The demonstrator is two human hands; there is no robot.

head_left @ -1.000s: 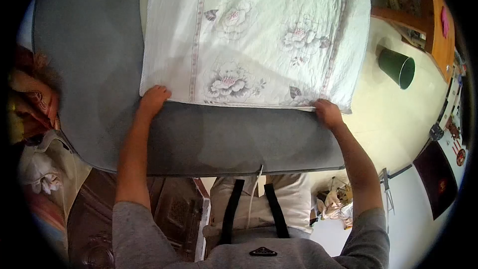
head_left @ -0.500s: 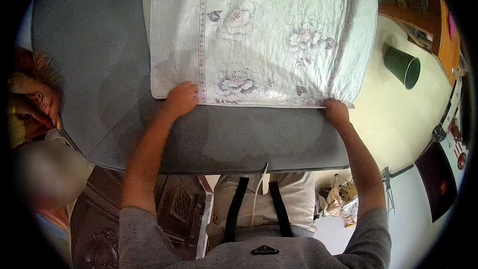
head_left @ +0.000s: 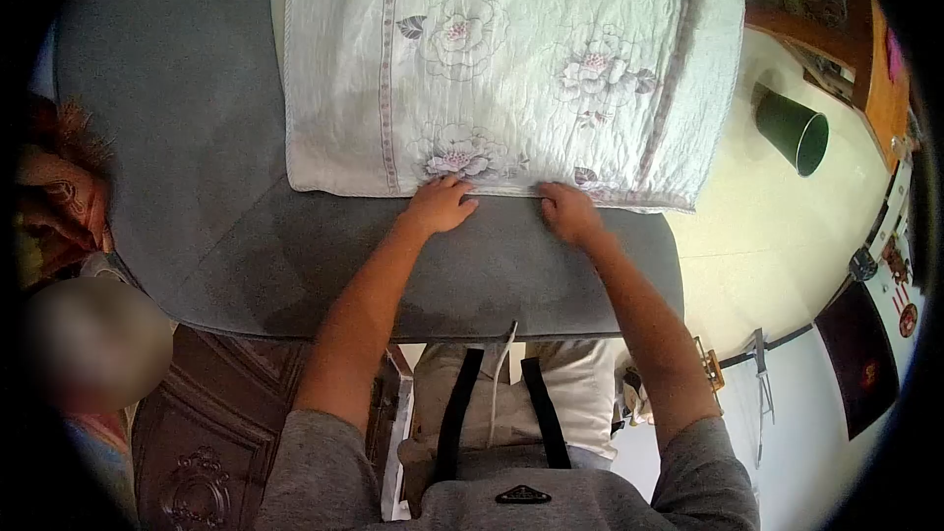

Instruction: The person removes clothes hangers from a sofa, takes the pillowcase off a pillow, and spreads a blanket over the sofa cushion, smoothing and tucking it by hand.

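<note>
A pale quilted cloth (head_left: 511, 79) with grey and pink printed flowers lies spread out, its near edge running across in front of me. My left hand (head_left: 442, 205) rests at that edge near a printed flower, fingertips on the fabric and thumb held apart. A short way to its right, my right hand (head_left: 572, 214) has its fingers curled at the same edge, closed on the hem. The undersides of both hands are hidden.
Under the cloth is a grey padded surface (head_left: 187, 138) with a rounded front edge. A dark green cup-shaped container (head_left: 792, 133) lies at the right on a cream surface (head_left: 733, 226). A person (head_left: 93, 344) is at the lower left, by dark carved wood (head_left: 221, 433).
Both hands have moved inward along the near edge, the left one rightward and the right one leftward off the corner. The cloth appears slightly further left in view.
</note>
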